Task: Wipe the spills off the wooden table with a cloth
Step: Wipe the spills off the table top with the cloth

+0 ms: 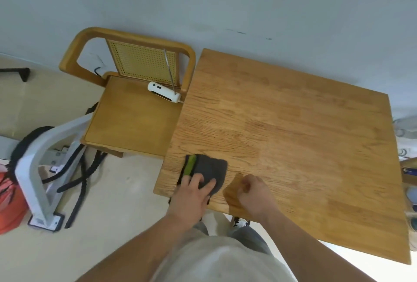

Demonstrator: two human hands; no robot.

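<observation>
Wooden table [293,137], chair [133,112] just beside it. Grey cloth [212,168] with green strip near table's left front corner. Left hand [191,193] flat, fingers spread on cloth. Right hand [255,193] fisted, empty, resting on tabletop.

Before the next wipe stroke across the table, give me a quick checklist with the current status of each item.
1. Cloth lies flat on the wooden table: ok, near the left front corner.
2. Left hand on the cloth: ok, fingers spread and pressing on its near edge.
3. Right hand out of the stroke path: not ok, it rests fisted on the table just right of the cloth.
4. Tabletop free of objects ahead: ok.
5. Spills located: cannot tell, no wet patches are distinct.
6. White device on the chair is off the table: ok.
</observation>
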